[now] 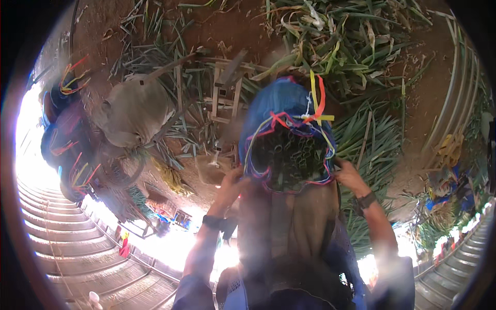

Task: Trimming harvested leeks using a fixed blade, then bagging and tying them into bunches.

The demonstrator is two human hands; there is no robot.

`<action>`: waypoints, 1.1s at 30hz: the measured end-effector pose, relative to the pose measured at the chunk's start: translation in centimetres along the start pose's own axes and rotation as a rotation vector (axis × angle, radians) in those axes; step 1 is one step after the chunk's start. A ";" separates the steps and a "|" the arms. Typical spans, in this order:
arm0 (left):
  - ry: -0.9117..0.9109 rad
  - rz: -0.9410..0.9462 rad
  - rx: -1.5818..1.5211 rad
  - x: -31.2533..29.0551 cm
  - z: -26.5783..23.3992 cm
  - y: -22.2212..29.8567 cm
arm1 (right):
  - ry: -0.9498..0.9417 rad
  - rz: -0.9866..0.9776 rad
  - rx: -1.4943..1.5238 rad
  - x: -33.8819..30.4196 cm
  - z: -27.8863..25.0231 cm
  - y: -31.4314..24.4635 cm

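Observation:
A blue mesh sack [281, 98] stands in front of me with its mouth toward me. Red, yellow, white and blue cords run round its rim, and loose yellow and red straps rise from the far side. Dark green pieces with ring-like outlines [292, 160] fill the mouth; their exact kind is hard to make out. My left hand [231, 188] is closed on the left edge of the rim, its fingertips partly blurred. On the opposite edge, my right hand [350, 177] grips the rim, with some fingers hidden behind the sack. Both wrists carry dark bands.
Long green leaves [351, 41] lie heaped on the brown soil beyond the sack, with more [374, 139] at its right. A wooden frame [225, 93] and a rounded grey-green bundle [134, 111] are to the left. Dark sacks with coloured cords [67, 139] stand farther left.

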State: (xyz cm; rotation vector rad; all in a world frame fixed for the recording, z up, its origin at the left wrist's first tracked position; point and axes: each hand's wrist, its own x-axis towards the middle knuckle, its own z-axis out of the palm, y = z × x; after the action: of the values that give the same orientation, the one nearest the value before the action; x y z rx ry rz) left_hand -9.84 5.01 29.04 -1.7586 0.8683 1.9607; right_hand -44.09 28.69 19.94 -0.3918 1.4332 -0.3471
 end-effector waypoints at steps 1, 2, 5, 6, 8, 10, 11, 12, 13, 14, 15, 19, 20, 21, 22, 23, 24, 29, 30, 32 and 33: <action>-0.030 0.009 -0.016 1.0 1.4 -0.2 | 0.053 -0.075 0.108 0.1 0.6 4.1; 0.067 0.018 -0.166 1.1 1.2 -1.3 | 0.055 -0.121 0.177 0.6 1.8 4.4; 0.273 0.050 -0.304 0.3 0.3 -2.7 | 0.070 -0.055 0.501 0.4 4.8 -0.5; 0.228 0.064 -0.484 1.1 1.2 -2.4 | 0.005 0.057 0.585 1.2 3.2 0.3; 0.231 0.078 -0.678 1.4 0.0 -3.2 | 0.033 0.074 0.554 1.0 3.6 -1.1; 0.288 0.325 -0.344 1.6 -2.0 -4.2 | -0.036 0.206 0.542 1.3 3.7 -4.2; 0.319 0.392 -0.097 2.0 -1.8 -3.2 | -0.035 0.220 0.532 1.2 3.6 -5.6; 0.380 0.457 0.169 2.1 -1.7 -1.9 | -0.055 0.171 0.647 0.8 3.8 -7.1; 0.457 0.520 0.408 2.4 -1.5 -0.5 | -0.036 0.209 0.617 0.6 3.3 -7.7; 0.277 0.431 -0.216 2.2 -1.0 1.3 | -0.020 0.250 0.592 0.5 3.0 -8.2; 0.079 0.317 -0.828 2.1 -0.8 2.6 | -0.006 0.291 0.568 0.4 2.7 -8.6; 0.333 0.409 -0.522 1.1 -1.4 4.1 | 0.225 -0.071 -0.336 0.5 2.9 -10.3; 0.469 0.359 -0.466 0.8 -2.1 3.0 | 0.414 -0.179 -0.601 0.5 3.6 -11.0; 0.602 0.307 -0.407 0.7 -2.8 2.0 | 0.409 -0.185 -0.596 0.7 4.1 -10.8; 0.404 0.410 -0.720 1.0 -2.7 1.5 | 0.404 -0.119 -0.199 0.9 4.2 -10.2; 0.400 0.412 -0.727 1.6 -2.5 1.1 | 0.389 -0.052 0.199 1.1 4.3 -9.6; 0.391 0.424 -0.752 2.4 -2.3 0.8 | 0.393 -0.052 0.193 1.5 4.5 -8.8; 0.505 0.588 -0.112 4.8 -3.2 2.5 | 0.490 -0.437 0.058 4.6 6.9 -9.2; 0.525 0.692 0.134 4.9 -2.5 3.5 | 0.481 -0.498 -0.144 5.2 6.1 -9.1; 0.284 0.597 -0.467 5.2 -1.9 5.2 | 0.377 -0.420 0.306 6.2 5.6 -8.9; 0.016 0.456 -1.046 5.2 -1.6 6.1 | 0.242 -0.245 0.930 6.2 5.7 -8.9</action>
State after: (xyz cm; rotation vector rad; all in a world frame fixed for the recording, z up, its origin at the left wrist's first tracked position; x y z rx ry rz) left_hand -13.39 -1.25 25.12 -2.1929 0.2009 3.0540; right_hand -37.77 18.23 19.06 0.2493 1.2956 -1.2264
